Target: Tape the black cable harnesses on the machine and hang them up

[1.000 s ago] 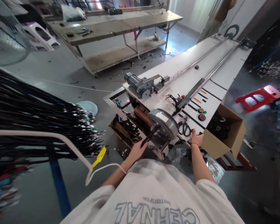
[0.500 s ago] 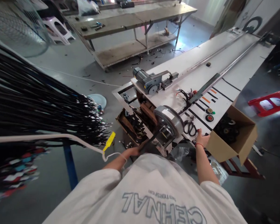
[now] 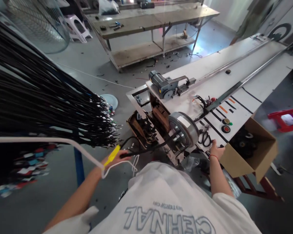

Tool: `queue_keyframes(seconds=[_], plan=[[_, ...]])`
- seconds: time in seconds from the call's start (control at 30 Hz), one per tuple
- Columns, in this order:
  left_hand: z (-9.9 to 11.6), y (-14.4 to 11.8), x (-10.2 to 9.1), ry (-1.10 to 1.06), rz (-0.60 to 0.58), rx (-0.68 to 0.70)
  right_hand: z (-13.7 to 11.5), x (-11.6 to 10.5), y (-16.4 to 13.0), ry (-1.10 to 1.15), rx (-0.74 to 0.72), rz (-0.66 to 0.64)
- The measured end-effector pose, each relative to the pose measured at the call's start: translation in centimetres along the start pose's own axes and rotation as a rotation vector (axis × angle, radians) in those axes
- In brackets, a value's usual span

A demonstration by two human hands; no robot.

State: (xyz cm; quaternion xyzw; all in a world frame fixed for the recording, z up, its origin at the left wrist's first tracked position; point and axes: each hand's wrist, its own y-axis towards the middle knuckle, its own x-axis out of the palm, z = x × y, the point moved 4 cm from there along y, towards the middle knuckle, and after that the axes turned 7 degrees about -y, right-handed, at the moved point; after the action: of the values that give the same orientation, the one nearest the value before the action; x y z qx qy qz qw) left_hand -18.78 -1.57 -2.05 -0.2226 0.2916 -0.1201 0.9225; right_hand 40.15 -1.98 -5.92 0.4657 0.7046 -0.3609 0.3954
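Grey concrete floor [image 3: 70, 74] w/ scraps, long wooden workbench [image 3: 151, 18] at back, red stool [image 3: 286, 117] right.

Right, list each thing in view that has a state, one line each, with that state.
Left hand: closed on the black cable.
Black cable: pulled out from the wheel toward the left.
Right hand: resting on the table edge.
Table: long, white, carrying the machine parts.
Wheel: mounted at the table end, on edge.
Scissors: lying flat on the table.
Box: open, dark rolls inside.
Cable bundle: lying across a rack.
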Motion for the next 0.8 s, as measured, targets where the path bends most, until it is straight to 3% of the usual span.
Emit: queue_keyframes(seconds=[0.1, 0.23, 0.43, 0.63, 0.73, 0.8], plan=[[0.7, -1.1, 3.3, -0.028, -0.09, 0.048, 0.2, 0.3, 0.3, -0.001, -0.003, 0.006], [1.4, -0.4, 5.4, -0.056, -0.022, 0.055, 0.4, 0.6, 0.4, -0.005, -0.003, -0.008], [3.5, 2.0, 8.4, -0.287, -0.127, 0.019, 0.7, 0.5, 0.6, 0.047, -0.018, -0.001], [8.3, 4.9, 11.5, -0.532, -0.399, 0.079, 0.8, 0.6, 1.2, 0.103, -0.06, -0.049], [9.9, 6.4, 13.3, -0.69, -0.467, -0.008, 0.9, 0.8, 1.5, 0.112, -0.059, -0.028], [10.0, 7.5, 14.6, -0.766, -0.504, -0.164, 1.1, 1.0, 1.7, 0.128, -0.055, -0.014]])
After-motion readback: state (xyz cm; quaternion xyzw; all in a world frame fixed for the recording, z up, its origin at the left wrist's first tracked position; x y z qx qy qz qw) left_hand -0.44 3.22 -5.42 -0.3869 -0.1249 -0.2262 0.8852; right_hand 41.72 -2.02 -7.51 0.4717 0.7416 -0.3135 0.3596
